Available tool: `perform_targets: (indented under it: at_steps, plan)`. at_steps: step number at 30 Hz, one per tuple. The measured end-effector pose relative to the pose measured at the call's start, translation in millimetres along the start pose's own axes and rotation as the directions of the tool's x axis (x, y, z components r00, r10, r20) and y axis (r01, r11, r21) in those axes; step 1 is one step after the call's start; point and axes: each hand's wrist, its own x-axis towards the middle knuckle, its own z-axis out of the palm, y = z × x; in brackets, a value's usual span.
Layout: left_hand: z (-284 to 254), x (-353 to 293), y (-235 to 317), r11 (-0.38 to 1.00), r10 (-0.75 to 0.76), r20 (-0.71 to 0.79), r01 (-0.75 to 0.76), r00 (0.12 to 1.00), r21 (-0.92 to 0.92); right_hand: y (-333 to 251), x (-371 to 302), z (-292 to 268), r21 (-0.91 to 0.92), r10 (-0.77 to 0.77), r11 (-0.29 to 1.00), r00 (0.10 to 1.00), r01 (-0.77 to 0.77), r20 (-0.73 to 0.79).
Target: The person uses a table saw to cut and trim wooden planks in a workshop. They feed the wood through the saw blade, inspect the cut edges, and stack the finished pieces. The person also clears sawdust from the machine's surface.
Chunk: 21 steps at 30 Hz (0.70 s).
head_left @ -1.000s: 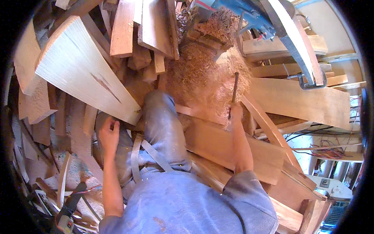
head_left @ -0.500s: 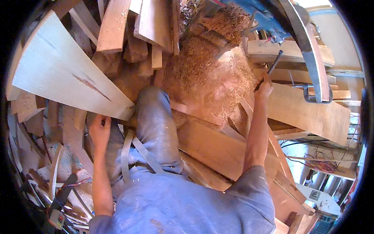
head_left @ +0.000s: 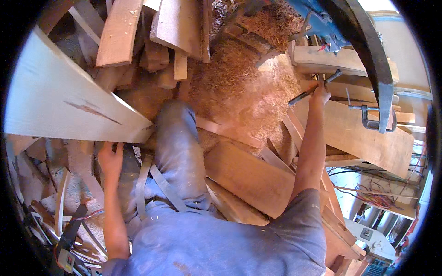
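My right hand (head_left: 320,95) is stretched forward and shut on a dark metal rod-like tool (head_left: 307,91), held just below the blue machine (head_left: 322,18). My left hand (head_left: 110,158) hangs low at my left side, fingers curled against the underside of a wide pale plank (head_left: 60,96); whether it grips the plank I cannot tell. My knee in grey trousers (head_left: 177,138) points toward a big heap of sawdust (head_left: 239,92).
Brown boards (head_left: 251,177) lie under my right arm, and more planks (head_left: 354,133) sit to the right with a metal clamp (head_left: 373,122) on them. Offcuts (head_left: 138,32) are stacked at the top left. Cables (head_left: 377,198) and scrap strips (head_left: 60,216) lie at the lower edges.
My right hand has carried the rod tool up and to the right, from beside the sawdust heap toward the blue machine. The left hand has stayed low by the pale plank.
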Motion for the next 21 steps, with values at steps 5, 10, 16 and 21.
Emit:
perform_targets:
  at_steps: [5,10,16,21]
  plan:
    - [4,-1,-16,0.998,-0.046,0.034,0.045,0.998,0.031,-6,49,17,-0.191,0.034,0.979,0.979,-0.074,-0.203]
    - [8,0,-29,0.988,0.029,0.051,-0.036,0.998,0.151,15,118,11,-0.395,0.068,0.912,0.99,-0.113,-0.126]
    - [12,-7,-30,0.994,-0.041,-0.009,0.041,0.999,0.103,30,149,35,-0.421,0.087,0.9,0.993,-0.111,-0.077]
    - [42,-12,-81,0.982,-0.104,0.023,0.107,0.994,-0.159,51,188,12,-0.561,0.016,0.827,0.998,-0.044,-0.054]
